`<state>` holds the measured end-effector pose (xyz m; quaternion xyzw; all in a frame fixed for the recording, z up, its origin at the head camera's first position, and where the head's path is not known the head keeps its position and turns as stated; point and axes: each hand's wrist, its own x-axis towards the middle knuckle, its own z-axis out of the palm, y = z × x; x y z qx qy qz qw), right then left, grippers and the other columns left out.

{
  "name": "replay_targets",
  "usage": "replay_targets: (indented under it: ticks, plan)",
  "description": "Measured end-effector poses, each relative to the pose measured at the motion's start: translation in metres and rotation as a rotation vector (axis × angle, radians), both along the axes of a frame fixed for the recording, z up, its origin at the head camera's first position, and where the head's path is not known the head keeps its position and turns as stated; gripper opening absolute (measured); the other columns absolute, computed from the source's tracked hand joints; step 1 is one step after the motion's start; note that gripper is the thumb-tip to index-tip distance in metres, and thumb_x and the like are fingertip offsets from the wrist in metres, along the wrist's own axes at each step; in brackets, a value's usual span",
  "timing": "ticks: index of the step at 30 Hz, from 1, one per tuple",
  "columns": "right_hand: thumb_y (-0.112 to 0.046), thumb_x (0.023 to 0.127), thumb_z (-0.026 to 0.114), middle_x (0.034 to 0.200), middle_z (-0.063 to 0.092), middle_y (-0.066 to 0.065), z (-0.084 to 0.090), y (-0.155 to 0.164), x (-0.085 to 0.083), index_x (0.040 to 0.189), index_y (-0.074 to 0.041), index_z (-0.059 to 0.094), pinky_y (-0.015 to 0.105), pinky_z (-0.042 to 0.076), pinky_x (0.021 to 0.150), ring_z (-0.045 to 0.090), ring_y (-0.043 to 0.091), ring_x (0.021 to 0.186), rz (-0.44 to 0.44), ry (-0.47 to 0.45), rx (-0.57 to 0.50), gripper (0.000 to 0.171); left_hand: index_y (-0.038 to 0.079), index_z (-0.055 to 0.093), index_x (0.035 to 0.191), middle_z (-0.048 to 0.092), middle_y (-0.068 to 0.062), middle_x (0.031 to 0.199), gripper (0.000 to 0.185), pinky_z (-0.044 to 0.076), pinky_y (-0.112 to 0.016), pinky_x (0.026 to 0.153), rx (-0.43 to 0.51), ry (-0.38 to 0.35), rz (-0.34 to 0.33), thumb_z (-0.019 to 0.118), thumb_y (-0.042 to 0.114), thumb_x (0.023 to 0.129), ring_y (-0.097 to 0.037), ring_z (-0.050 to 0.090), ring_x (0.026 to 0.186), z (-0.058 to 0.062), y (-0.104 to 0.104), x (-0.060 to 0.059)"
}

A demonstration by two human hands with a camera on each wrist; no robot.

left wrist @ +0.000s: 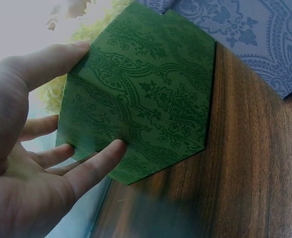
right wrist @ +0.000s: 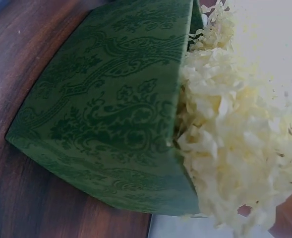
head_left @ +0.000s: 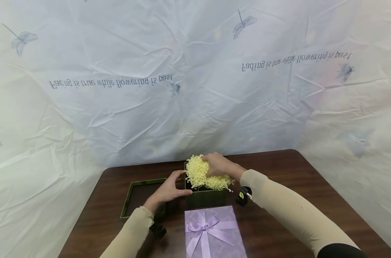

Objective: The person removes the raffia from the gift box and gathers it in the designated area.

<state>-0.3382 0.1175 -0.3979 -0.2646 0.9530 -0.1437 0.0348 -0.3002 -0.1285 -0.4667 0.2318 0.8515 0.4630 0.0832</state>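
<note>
A green patterned box (head_left: pixel 205 199) stands uncovered near the back of the table, with pale yellow shredded paper (head_left: pixel 196 173) heaped in it and spilling over the rim. My right hand (head_left: pixel 218 165) grips a clump of the shredded paper at the box's top; its fingertips are buried in the strands. At the box's left side, my left hand (head_left: pixel 167 190) is spread with its thumb at the rim. The left wrist view shows its fairly straight fingers against the green wall (left wrist: pixel 146 99). Close up in the right wrist view, shredded paper (right wrist: pixel 235 134) bulges out of the box.
Left of the box, a green-edged lid (head_left: pixel 128 200) lies with its dark inside up. A lilac gift box (head_left: pixel 235 247) with a ribbon bow (head_left: pixel 203 229) sits in front. Behind the brown wooden table (head_left: pixel 279 200) hangs a pale printed curtain (head_left: pixel 195 107).
</note>
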Motion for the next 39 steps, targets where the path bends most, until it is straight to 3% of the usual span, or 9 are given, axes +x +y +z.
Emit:
replay_targets:
  ticks: [10, 24, 28, 33, 35, 39]
  plan:
    - [-0.011, 0.070, 0.083, 0.133, 0.061, 0.014, 0.008, 0.003, 0.002, 0.134, -0.004, 0.057, 0.041, 0.055, 0.093, 0.061, 0.031, 0.115, -0.013, 0.018, -0.033, 0.070, 0.009, 0.038, 0.147, 0.034, -0.017, 0.149, 0.084, 0.046, -0.051, 0.103, 0.006, -0.006, -0.013, 0.082, 0.032, 0.080, -0.040, 0.046, 0.130, 0.002, 0.001, 0.002]
    - [-0.015, 0.075, 0.082, 0.140, 0.055, 0.013, 0.014, 0.008, 0.002, 0.140, -0.005, 0.052, 0.042, 0.055, 0.090, 0.059, 0.031, 0.119, -0.050, -0.019, -0.055, 0.072, 0.012, 0.039, 0.147, 0.033, -0.017, 0.151, 0.081, 0.045, -0.053, 0.103, -0.001, 0.000, -0.010, 0.081, 0.031, 0.080, -0.041, 0.047, 0.129, 0.001, 0.000, 0.002]
    - [-0.014, 0.075, 0.080, 0.141, 0.053, 0.014, 0.017, 0.010, 0.002, 0.142, -0.005, 0.050, 0.040, 0.055, 0.087, 0.067, 0.026, 0.099, -0.054, -0.035, -0.068, 0.073, 0.014, 0.040, 0.146, 0.033, -0.016, 0.150, 0.080, 0.046, -0.053, 0.103, 0.005, 0.001, -0.017, 0.081, 0.035, 0.080, -0.040, 0.047, 0.129, 0.000, -0.001, 0.001]
    - [-0.014, 0.076, 0.080, 0.143, 0.051, 0.015, 0.021, 0.012, 0.003, 0.143, -0.005, 0.048, 0.039, 0.055, 0.085, 0.068, 0.024, 0.090, -0.060, -0.054, -0.080, 0.075, 0.014, 0.042, 0.145, 0.033, -0.016, 0.150, 0.080, 0.046, -0.053, 0.102, 0.007, 0.001, -0.018, 0.081, 0.039, 0.079, -0.040, 0.047, 0.129, -0.001, -0.002, 0.000]
    - [-0.014, 0.076, 0.081, 0.143, 0.052, 0.015, 0.022, 0.013, 0.003, 0.143, -0.005, 0.048, 0.038, 0.055, 0.084, 0.068, 0.020, 0.085, -0.065, -0.051, -0.081, 0.075, 0.013, 0.042, 0.145, 0.034, -0.016, 0.150, 0.081, 0.045, -0.053, 0.102, 0.004, 0.003, -0.020, 0.081, 0.039, 0.079, -0.040, 0.047, 0.129, -0.002, -0.002, -0.001]
    - [-0.009, 0.074, 0.079, 0.143, 0.051, 0.017, 0.025, 0.016, 0.004, 0.143, -0.003, 0.047, 0.033, 0.054, 0.075, 0.053, 0.012, 0.053, -0.074, -0.059, -0.115, 0.077, 0.012, 0.042, 0.145, 0.033, -0.016, 0.150, 0.080, 0.045, -0.053, 0.103, 0.004, 0.000, -0.028, 0.081, 0.039, 0.080, -0.041, 0.047, 0.129, -0.002, -0.002, -0.001]
